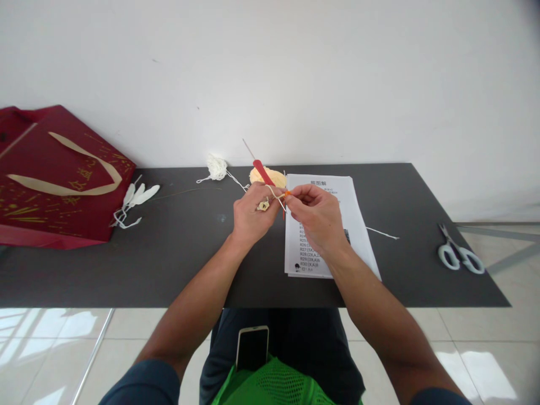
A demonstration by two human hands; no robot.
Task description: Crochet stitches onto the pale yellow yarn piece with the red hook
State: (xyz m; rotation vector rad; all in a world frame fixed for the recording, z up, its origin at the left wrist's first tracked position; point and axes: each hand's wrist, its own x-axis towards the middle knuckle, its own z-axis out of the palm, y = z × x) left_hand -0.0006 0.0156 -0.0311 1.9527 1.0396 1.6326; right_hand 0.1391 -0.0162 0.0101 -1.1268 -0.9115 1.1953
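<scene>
My left hand (254, 211) is closed around a double-ended crochet hook (263, 172) with a red grip. One thin metal end points up and away; the other shows between my hands. A small cream crocheted piece (263, 205) pokes out at my left fingers, and cream yarn crosses over them. Thumb and forefinger of my right hand (318, 216) pinch a small orange thing (287, 193), close to the hook's lower end. Whether it is a marker or yarn, I cannot tell. Printed sheets (329, 270) lie under my right hand.
A pale yellow yarn ball (270, 175) and a white yarn ball (216, 167) sit by the wall. White crocheted pieces (143, 194) lie beside a red paper bag (59, 174) on the left. Scissors (458, 250) rest at the right of the dark table (177, 275).
</scene>
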